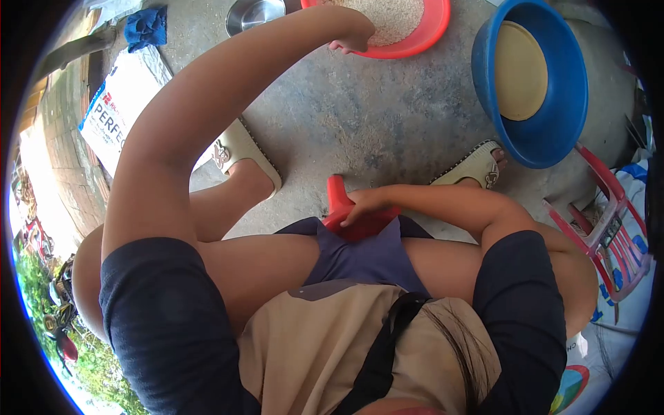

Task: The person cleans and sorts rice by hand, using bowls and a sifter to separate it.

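My left hand [354, 36] reaches far forward to the near rim of a red basin [437, 34]. Its fingers are curled at the rim, though part of the grip is hidden. Pale grain [398, 21] lies in the basin. Between my thighs, my right hand [366, 206] holds the front edge of a red plastic stool [337, 192], on which I sit. One stool leg points forward. A blue tub [568, 83] stands ahead on the right, with a round tan lid or tray [519, 72] inside it.
A metal bowl [256, 14] sits left of the basin. White printed sacking [114, 104] and a blue cloth [146, 28] lie on the left. A red plastic chair [609, 200] is close on the right. My sandalled feet rest on the concrete floor [373, 117].
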The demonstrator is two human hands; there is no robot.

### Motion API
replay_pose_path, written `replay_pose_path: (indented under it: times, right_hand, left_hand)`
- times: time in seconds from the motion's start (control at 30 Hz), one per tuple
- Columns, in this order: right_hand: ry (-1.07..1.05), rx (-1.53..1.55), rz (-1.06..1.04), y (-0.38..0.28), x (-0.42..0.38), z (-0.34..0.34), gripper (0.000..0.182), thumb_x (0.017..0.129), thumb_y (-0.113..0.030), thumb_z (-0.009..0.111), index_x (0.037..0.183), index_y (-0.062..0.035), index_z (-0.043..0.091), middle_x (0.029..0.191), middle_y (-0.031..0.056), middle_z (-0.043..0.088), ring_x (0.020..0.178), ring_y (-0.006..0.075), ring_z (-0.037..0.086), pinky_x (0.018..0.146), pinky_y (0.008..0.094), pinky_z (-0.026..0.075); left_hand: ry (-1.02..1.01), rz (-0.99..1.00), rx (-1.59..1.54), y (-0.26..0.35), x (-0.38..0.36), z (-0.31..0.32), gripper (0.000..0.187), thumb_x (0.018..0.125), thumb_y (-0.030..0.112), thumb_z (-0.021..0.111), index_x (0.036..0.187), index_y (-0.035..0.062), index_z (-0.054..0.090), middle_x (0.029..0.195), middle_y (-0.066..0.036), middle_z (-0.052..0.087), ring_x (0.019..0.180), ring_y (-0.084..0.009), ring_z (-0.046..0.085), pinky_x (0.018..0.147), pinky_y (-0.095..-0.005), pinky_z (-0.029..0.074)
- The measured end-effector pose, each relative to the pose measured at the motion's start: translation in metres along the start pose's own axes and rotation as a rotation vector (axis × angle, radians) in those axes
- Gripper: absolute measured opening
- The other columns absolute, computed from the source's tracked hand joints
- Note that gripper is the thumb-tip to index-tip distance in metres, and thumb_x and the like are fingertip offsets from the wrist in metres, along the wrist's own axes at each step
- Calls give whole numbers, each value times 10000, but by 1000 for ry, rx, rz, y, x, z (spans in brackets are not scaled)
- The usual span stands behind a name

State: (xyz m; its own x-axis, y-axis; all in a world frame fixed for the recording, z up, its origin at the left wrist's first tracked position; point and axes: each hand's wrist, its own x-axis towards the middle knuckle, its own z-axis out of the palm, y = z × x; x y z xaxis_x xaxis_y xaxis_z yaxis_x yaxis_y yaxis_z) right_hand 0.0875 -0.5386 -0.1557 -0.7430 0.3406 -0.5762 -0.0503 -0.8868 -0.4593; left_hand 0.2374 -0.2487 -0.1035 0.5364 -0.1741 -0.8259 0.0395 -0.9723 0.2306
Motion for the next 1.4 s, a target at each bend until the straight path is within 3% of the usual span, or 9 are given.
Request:
replay_pose_path:
  times: [0.33,0.47,0.8,1.0,1.13,1.27,1.3,1.37,1.4]
  right_hand:
    - [-123,-81,36,-36,23,-8,651,657,-354,739,1077,95,526,1058,194,601,949,222,602,793,303,471]
    - [-210,-60,53,-17,53,21,686,667,-377,725,1099,108,504,1083,204,589,979,235,588,807,323,465]
    - [200,-217,-140,-6,106,28,748,749,-496,623,1116,138,471,1150,230,546,1024,260,551,826,345,448]
    - [-44,-124,55,-22,62,25,706,688,-489,702,1035,114,575,1018,175,625,947,188,598,809,309,461]
    - [3,-203,-13,-12,70,20,489,753,-390,681,967,33,566,923,92,628,844,141,587,744,287,460]
    - [18,-179,59,11,89,10,674,783,-616,560,1045,3,520,1034,100,557,929,180,532,828,344,446]
    - [106,84,218,6,90,-1,1040,679,-767,531,1298,54,373,1324,240,404,1150,360,474,940,486,399]
    - [-115,43,264,-35,63,-30,1050,671,-777,524,1302,50,379,1326,246,391,1143,348,481,891,493,448]
    - [80,-154,271,-48,53,-49,1043,676,-771,524,1293,58,383,1311,247,402,1134,353,486,853,487,477]
  left_hand:
    - [-54,84,-465,-36,35,-18,412,890,290,450,1154,-2,570,918,-179,669,806,-285,655,747,-400,504]
    - [1,145,-592,-33,51,-8,384,884,268,439,1085,-20,592,884,-162,669,743,-254,640,695,-381,500]
    - [106,107,-399,-10,26,-20,376,855,271,463,1013,-30,625,813,-131,652,699,-238,608,670,-386,482]
    - [219,256,-833,4,39,-5,342,847,222,462,990,-33,638,845,-154,660,690,-247,621,682,-395,482]
    - [247,406,-353,24,21,-35,363,840,258,468,978,-24,651,936,-164,659,745,-283,642,608,-374,500]
    - [455,343,-530,33,31,-51,357,836,254,466,965,-22,651,923,-164,664,788,-272,654,651,-384,515]
    - [396,335,-482,40,22,-56,348,834,259,470,959,-6,658,939,-156,664,805,-266,651,662,-384,514]
    - [265,328,-443,50,1,-50,324,826,287,488,953,57,678,989,-126,662,850,-250,640,685,-392,510]
    - [263,328,-452,47,0,-49,324,826,287,488,953,57,678,989,-126,662,850,-250,640,685,-392,510]
